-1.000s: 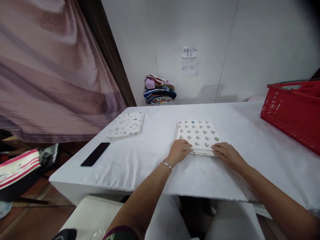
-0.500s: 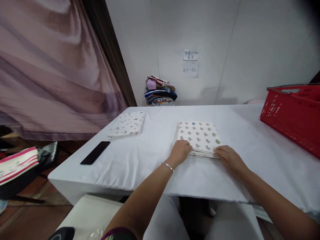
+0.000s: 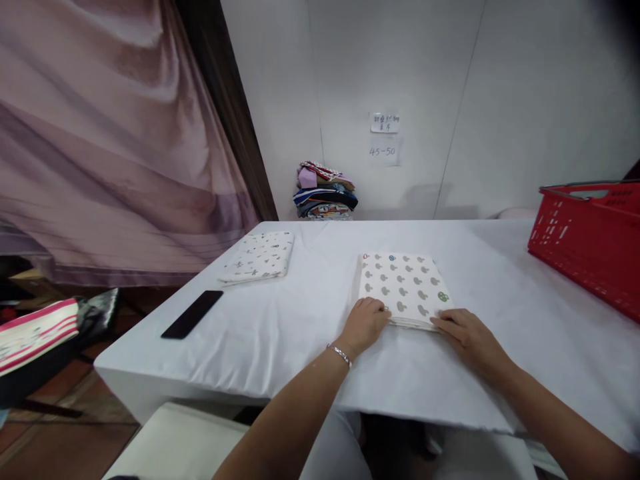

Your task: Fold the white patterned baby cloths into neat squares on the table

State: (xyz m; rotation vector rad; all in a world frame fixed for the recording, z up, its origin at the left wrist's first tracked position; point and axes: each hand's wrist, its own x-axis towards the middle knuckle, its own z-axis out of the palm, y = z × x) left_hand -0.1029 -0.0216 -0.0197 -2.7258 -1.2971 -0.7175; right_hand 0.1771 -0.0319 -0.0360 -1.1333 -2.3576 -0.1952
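A folded cloth (image 3: 404, 290), white with grey shapes printed in rows, is laid flat near the middle of the tabletop (image 3: 310, 313), which is covered with a white sheet. The near edge of this cloth is touched at both corners. The left hand (image 3: 365, 324) is placed at the near left corner, with the fingers curled loosely over the edge and a bracelet (image 3: 341, 354) worn at the wrist. The right hand (image 3: 465, 335) is laid at the near right corner, with the fingers stretched flat along the edge. Neither hand is closed around the cloth; it is only pressed or steadied against the tabletop.

A second folded cloth (image 3: 260, 257), white with small dark marks, is seen well apart to the left, near the far left corner. A black phone (image 3: 193, 314) is laid flat near the left edge. A red plastic basket (image 3: 590, 243) is set at the right side of the tabletop. A stack of folded clothes (image 3: 325, 191) is kept against the wall at the far edge, with two paper notes (image 3: 385, 137) fixed to the wall above and to the right of it. A mauve curtain (image 3: 100, 147) is hung at the left.
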